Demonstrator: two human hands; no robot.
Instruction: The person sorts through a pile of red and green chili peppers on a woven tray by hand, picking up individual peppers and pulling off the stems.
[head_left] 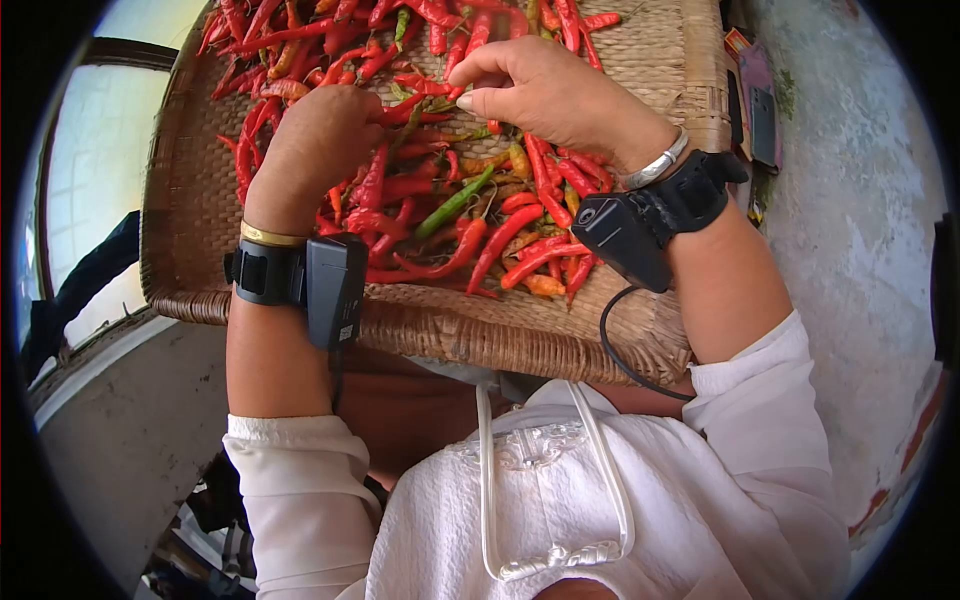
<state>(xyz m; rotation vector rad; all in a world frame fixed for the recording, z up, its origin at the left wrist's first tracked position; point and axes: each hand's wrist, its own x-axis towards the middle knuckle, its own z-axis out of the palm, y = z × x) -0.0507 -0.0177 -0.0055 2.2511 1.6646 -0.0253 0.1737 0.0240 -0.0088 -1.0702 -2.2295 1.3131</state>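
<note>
A large rectangular woven basket tray (pixel 690 70) holds a wide spread of chili peppers (pixel 495 245), mostly red, with some orange and a few green. My left hand (pixel 325 135) is closed over the left part of the pile, its fingertips mostly hidden; a red chili pepper (pixel 405 114) shows at its fingers. To the right, my right hand (pixel 550 95) has its thumb and forefinger brought together in a pinch, at the end of a chili pepper between the two hands. Nearer to me, a long green chili pepper (pixel 455 203) lies on the red ones.
The tray's thick braided rim (pixel 470 335) runs just in front of my body. Right of the tray, a dark phone-like object (pixel 763 125) lies against a pale, worn surface (pixel 850 250). A bright window (pixel 100 170) stands at the left. A black cable (pixel 605 335) hangs from my right wrist device.
</note>
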